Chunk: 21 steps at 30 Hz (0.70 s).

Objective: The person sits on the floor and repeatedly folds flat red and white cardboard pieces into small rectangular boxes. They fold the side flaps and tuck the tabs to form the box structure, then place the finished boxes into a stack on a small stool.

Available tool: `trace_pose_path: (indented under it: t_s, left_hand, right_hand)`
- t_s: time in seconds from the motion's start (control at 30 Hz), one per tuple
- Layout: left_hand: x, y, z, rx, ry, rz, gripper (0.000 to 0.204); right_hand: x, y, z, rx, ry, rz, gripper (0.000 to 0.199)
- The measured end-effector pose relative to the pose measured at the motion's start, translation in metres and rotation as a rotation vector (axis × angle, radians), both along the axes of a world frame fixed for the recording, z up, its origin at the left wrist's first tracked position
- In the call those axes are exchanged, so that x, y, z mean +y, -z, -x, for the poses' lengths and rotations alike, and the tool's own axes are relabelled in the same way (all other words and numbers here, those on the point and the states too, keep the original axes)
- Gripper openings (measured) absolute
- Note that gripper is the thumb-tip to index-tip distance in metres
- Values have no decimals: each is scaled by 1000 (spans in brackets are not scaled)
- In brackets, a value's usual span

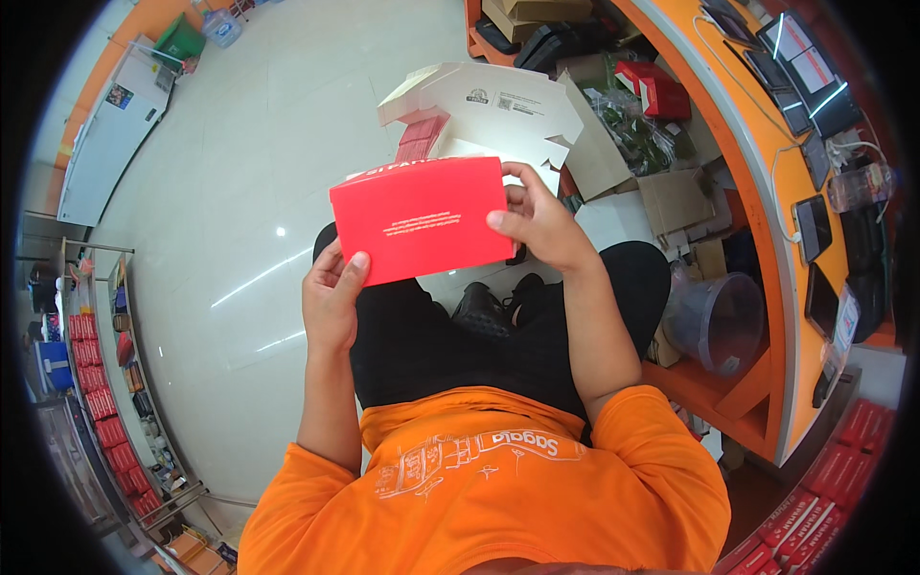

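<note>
Red box [422, 230] was held up in front of the person, over the dark trousers [422, 355], its broad face turned up and its right end slightly higher in view than its left. Small pale print crossed the middle of that face, and larger white lettering ran along the far edge.

The left hand [333, 297] gripped the red box at its near left corner, thumb on the face and fingers mostly hidden underneath. The right hand [539, 225] gripped its right end, thumb pressed on the face, fingers curled by the far right corner. Both grips were closed on it.

Just beyond the red box stood an open white carton [522, 105], flaps spread, with red packets [420, 139] at its left; whether the red box touched the carton could not be told. Right of the red box, beyond the right hand, were a cardboard box [596, 144] with clear bags [628, 120] inside and, closer to the person, a clear tub [733, 326]. Farther right of the red box ran an orange desk [743, 125] bearing phones [813, 230]. Well to the left of the red box, across the pale floor [249, 172], stood a white cabinet [115, 144] and a rack of red cartons [99, 379].
</note>
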State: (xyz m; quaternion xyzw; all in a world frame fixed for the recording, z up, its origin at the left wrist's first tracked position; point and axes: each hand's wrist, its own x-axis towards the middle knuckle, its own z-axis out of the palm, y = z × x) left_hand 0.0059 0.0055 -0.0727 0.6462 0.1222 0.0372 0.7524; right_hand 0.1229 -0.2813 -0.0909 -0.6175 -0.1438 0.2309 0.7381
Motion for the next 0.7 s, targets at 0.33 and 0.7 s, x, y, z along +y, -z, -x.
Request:
trace_pose_path:
  t_s: [0.33, 0.7]
  left_hand:
    - [-17, 5, 3, 186, 165, -143, 52]
    - [-33, -4, -7, 196, 223, -131, 43]
  right_hand:
    - [-99, 33, -77, 87, 1040, -428, 71]
    - [-39, 119, -72, -105, 527, 781, 58]
